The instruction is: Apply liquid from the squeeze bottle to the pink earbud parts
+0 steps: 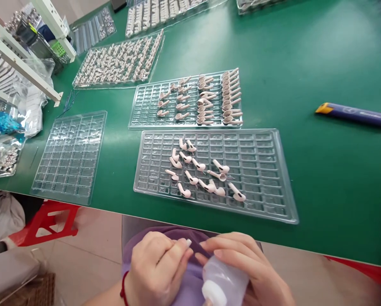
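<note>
Low at the front, over my lap, my left hand [160, 265] is closed in a pinch. A small white end sticks out between its thumb and finger; it looks like the stem of an earbud [189, 243], the remainder hidden by the fingers. Beside it my right hand [250, 263] wraps around a translucent squeeze bottle [230, 276], whose white cap points down toward me. On the table ahead lies a clear compartment tray [260, 170] with several white earbuds [206, 185] scattered on it, some with thin wires showing.
Behind it, another clear tray [142, 106] holds earbud shells in columns. A fuller tray [114, 63] stands farther back left. An unfilled tray [71, 157] lies at the left. A dark blue tube with a yellow end [352, 112] lies right. A white metal frame [21, 63] rises at the left.
</note>
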{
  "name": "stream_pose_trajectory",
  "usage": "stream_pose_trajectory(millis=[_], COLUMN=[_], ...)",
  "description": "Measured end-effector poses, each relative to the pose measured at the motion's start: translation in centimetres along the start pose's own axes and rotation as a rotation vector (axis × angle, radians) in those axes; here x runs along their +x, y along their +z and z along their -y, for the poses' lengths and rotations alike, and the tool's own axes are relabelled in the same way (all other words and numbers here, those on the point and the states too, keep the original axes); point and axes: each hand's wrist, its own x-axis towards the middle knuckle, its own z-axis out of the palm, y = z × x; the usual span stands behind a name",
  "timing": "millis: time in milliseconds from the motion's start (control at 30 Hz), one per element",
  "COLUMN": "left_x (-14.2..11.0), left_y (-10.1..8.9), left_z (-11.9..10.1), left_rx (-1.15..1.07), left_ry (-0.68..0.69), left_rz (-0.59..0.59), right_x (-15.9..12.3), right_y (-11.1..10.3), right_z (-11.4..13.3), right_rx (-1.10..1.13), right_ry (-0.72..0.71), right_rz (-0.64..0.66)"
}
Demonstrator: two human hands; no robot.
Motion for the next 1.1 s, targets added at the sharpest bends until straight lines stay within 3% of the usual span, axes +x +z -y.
stream_pose_trajectory(millis=[500,800,967,1100], left_x=[0.5,0.5,0.5,0.4], left_y=[-0.3,-0.1,-0.2,-0.4], left_z=[-0.3,-0.3,-0.3,-0.2], left_rx=[0.055,0.077,0.058,0.036], left_ry=[0.043,0.054,0.096,0.105], left_rz=[0.004,0.027,0.015,-0.021], right_x=[-0.1,-0.8,-1.4,-0.8], right_y=[0.0,0.2,0.4,-1.1], right_z=[0.0,-0.4,-0.7,-1.0], right_rx=[0.051,0.11,0.12,0.048], right_ry=[-0.033,-0.136,-0.072,0.037], right_rz=[-0.001,0.063,0.067,-0.08])
